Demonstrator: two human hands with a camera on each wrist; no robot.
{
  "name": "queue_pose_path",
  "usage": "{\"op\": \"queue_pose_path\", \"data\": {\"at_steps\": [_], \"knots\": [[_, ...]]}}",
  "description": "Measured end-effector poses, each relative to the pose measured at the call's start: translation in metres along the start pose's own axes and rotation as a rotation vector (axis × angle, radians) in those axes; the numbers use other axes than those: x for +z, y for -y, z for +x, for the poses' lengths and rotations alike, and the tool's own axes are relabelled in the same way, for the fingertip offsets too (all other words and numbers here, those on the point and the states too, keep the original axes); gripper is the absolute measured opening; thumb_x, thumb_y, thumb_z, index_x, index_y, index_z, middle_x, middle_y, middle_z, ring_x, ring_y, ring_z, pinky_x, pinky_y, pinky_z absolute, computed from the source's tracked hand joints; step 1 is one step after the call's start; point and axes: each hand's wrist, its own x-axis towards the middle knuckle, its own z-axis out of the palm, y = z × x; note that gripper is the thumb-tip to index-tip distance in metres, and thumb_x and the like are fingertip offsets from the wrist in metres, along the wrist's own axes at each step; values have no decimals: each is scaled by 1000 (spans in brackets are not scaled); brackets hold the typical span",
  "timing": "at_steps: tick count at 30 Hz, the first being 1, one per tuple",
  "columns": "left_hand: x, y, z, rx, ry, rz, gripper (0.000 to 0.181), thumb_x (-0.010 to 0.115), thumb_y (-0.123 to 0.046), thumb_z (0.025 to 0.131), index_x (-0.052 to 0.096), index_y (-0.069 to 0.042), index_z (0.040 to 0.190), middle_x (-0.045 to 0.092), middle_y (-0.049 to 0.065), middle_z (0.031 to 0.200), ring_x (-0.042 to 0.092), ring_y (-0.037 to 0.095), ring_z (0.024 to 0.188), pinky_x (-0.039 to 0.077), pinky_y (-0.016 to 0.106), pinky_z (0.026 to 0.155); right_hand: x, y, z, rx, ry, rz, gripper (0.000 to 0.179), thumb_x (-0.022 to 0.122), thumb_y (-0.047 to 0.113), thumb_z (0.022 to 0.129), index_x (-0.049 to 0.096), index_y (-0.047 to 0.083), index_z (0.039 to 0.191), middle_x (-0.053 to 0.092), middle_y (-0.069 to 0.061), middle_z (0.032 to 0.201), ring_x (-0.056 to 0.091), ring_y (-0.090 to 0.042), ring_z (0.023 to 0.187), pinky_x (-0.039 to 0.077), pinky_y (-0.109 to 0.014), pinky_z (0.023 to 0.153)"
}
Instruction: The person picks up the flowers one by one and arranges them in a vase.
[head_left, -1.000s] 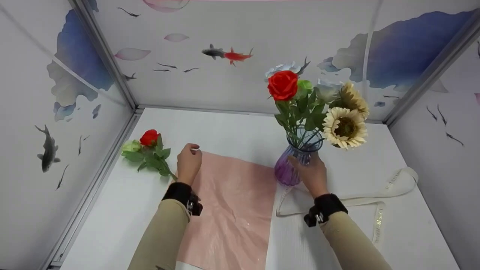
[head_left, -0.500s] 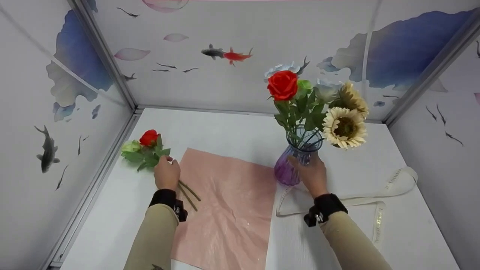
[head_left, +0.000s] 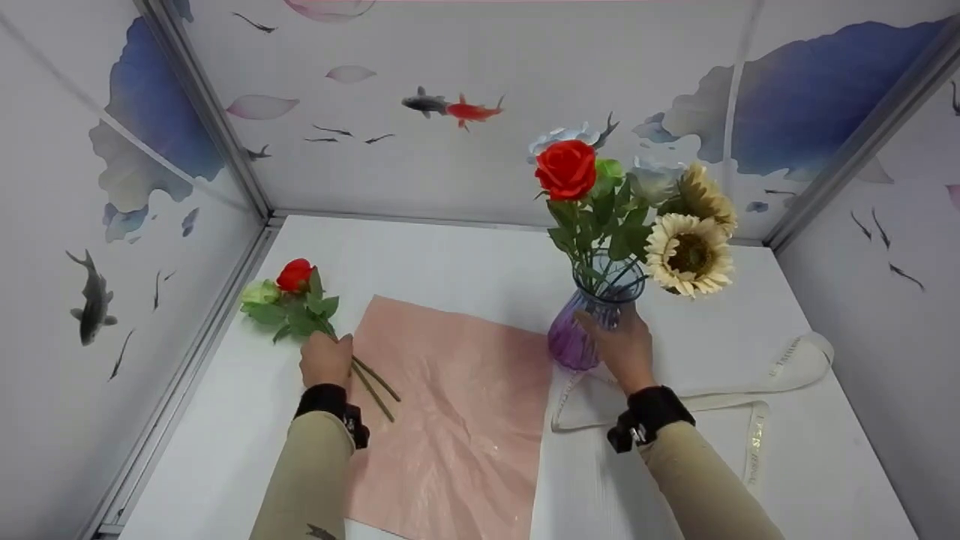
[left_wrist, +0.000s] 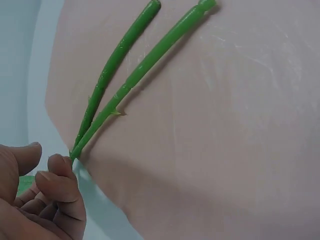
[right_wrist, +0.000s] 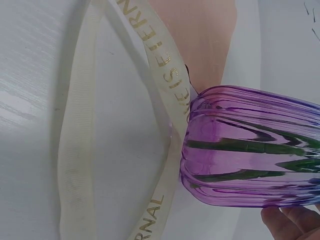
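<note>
A red rose (head_left: 295, 275) and a pale green flower (head_left: 260, 292) lie at the table's left. Their green stems (left_wrist: 155, 52) cross onto a sheet of pink wrapping paper (head_left: 457, 420). Over the stems rests my left hand (head_left: 327, 360); in the left wrist view its fingers are loosely bent beside them, with the thumb apart. My right hand (head_left: 626, 346) grips the blue-and-purple glass vase (right_wrist: 245, 150), thumb on the near side. A red rose (head_left: 566, 170), pale blue flowers, a green one and cream sunflowers (head_left: 690, 255) stand in the vase.
A cream ribbon (head_left: 802, 364) with gold lettering loops over the white table (head_left: 420, 251) at the right, part of it by the vase's base. Panels with painted fish close in the back and both sides.
My left hand has moved left and slightly down, from the paper's upper left corner to the flower stems. The flowers stay put; my right hand keeps its place on the vase.
</note>
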Motion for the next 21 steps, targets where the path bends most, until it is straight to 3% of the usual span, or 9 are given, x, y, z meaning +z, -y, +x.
{"op": "queue_pose_path", "data": {"at_steps": [4,11,18,21], "knots": [[1,2,-2,-16,45,13,34,61,-27,99,62,-1,77,66,18,81,66,37,80,53,48,73,0,1,0,-3,-6,-7,104,68,69,86,34,0,155,47,-30,150,45,-46,139,36,-54,115],[6,10,-1,-15,54,32,32,62,-23,99,61,0,77,69,25,89,68,40,83,54,51,75,0,1,0,8,8,11,106,68,71,86,31,2,157,42,-29,154,41,-45,143,33,-53,118],[8,11,1,-53,89,-13,28,55,-15,100,65,2,81,59,9,58,59,21,49,51,34,54,-1,1,-1,22,14,11,107,67,70,87,29,0,158,40,-30,156,39,-45,144,31,-52,119],[9,10,1,-62,83,-29,27,54,-13,99,63,1,79,55,6,56,56,18,46,49,31,51,-1,1,-1,27,16,10,108,67,70,87,28,-1,158,40,-30,155,39,-46,144,31,-53,119]]}}
